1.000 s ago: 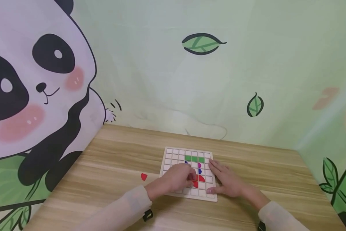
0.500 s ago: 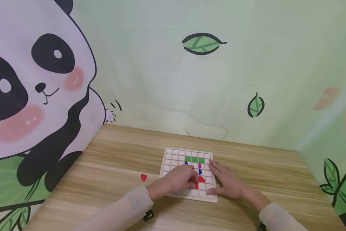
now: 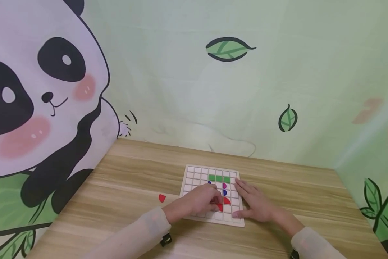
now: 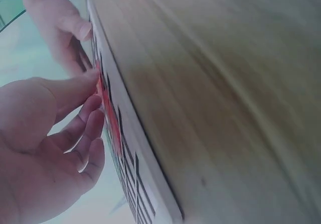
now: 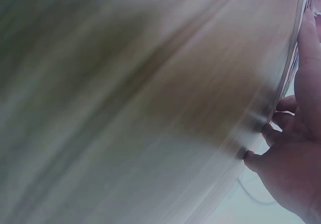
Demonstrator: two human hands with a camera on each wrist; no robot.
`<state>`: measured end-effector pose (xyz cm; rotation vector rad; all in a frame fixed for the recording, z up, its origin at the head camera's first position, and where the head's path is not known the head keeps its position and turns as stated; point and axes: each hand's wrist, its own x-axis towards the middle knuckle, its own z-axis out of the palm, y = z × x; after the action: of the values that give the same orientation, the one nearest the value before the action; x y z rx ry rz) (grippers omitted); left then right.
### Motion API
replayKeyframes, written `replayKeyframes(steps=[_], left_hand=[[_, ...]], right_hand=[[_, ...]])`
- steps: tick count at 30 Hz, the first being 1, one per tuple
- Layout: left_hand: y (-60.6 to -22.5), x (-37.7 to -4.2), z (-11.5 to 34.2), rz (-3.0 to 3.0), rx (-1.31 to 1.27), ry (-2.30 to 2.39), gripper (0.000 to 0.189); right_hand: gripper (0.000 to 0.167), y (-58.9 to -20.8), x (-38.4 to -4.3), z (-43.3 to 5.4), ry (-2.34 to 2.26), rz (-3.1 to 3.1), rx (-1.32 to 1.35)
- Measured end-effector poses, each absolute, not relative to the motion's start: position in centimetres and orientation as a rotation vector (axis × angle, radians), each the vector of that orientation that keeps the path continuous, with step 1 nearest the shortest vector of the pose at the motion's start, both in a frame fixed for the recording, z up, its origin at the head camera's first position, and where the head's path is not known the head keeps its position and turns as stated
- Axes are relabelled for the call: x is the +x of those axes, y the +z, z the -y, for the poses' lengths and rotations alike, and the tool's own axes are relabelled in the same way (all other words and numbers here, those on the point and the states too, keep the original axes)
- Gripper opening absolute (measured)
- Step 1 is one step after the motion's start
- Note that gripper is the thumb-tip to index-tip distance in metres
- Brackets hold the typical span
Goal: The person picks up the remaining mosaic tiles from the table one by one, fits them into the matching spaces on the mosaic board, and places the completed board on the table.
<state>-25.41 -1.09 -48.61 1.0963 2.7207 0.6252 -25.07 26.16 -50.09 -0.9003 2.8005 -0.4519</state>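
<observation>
A white board with a square grid (image 3: 190, 175) lies on the table. My left hand (image 3: 201, 199) reaches over its middle, thumb and forefinger pinching a red piece (image 3: 220, 207) against the board. In the left wrist view the red piece is partly hidden by my fingertips. My right hand (image 3: 258, 205) rests on the board's right edge, fingers straight and spread, thumb on the near right corner area. Green squares (image 3: 219, 178) form a row near the far side. Below their right end are a magenta half-round (image 3: 224, 186), a blue half-round (image 3: 224, 192) and a red quarter-round (image 3: 226, 200).
One loose red piece (image 3: 162, 198) with a rounded edge lies on the wooden table (image 3: 132, 172), left of the board. A wall (image 3: 181, 90) printed with a panda and leaves stands behind the table.
My left fingers have shifted slightly over the red piece, covering more of the red area than a second ago. My right hand stays in place on the board's edge.
</observation>
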Motion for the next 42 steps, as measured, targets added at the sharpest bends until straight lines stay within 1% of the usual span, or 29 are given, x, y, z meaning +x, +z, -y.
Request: replayKeyframes(steps=[3, 7, 16, 22, 25, 32, 42], left_hand=[[-49.1, -25.3, 2.4, -2.714, 1.033, 0.695, 0.018], [-49.2, -25.2, 5.3, -2.709, 0.918, 0.812, 0.027], [-48.3, -25.0, 12.3, -2.710, 0.814, 1.033, 0.030], [-48.3, -25.6, 16.3, -2.768, 0.758, 0.970, 0.038], [-48.2, -25.7, 17.8, -2.806, 0.754, 0.896, 0.038], [-48.2, -25.7, 19.3, -2.818, 0.848, 0.782, 0.032], [-48.5, -25.6, 19.2, -2.770, 0.881, 0.804, 0.022]], right_hand=[[0.113, -50.3, -24.8, -26.1, -0.448, -2.789, -0.905], [0.113, -50.5, -24.4, -25.8, -0.461, -2.760, -0.878], [0.113, -50.3, -24.3, -25.6, -0.462, -2.767, -0.855], [0.114, -50.3, -24.5, -25.8, -0.456, -2.775, -0.855], [0.115, -50.3, -24.8, -25.9, -0.440, -2.779, -0.849], [0.115, -50.6, -25.0, -26.1, -0.425, -2.784, -0.837], [0.115, -50.3, -25.3, -26.3, -0.416, -2.790, -0.836]])
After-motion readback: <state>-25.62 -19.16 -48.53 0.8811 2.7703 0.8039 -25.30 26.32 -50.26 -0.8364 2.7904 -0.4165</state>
